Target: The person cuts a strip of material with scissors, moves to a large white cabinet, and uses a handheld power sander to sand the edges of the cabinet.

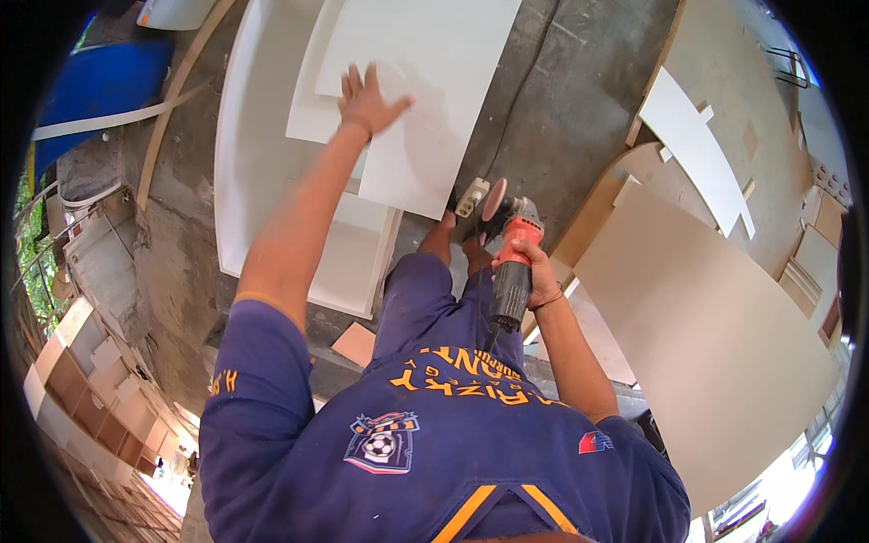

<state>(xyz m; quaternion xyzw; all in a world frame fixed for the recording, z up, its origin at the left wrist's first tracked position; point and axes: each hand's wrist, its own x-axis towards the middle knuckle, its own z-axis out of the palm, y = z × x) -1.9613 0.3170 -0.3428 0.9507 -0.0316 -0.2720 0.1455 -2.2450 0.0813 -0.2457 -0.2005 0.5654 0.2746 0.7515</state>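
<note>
My right hand (538, 273) is wrapped round the body of a red and black angle grinder (516, 262). A round reddish sanding disc (494, 199) sits at the grinder's far end, tilted up and apart from the boards. Out to the left, my left hand (369, 101) reaches over a white panel (425, 100) with its fingers spread. Whether the palm touches the panel or hovers above it, I cannot tell. Beneath that panel lie another white sheet and a large white box-like piece (249, 181) with raised sides.
A white power strip (472, 196) lies on the grey concrete floor (561, 90) by my feet, its cord running away. Large brown boards (706, 335) stand at the right, with a white curved strip (692, 145) beyond. A blue object (104, 86) is at the far left.
</note>
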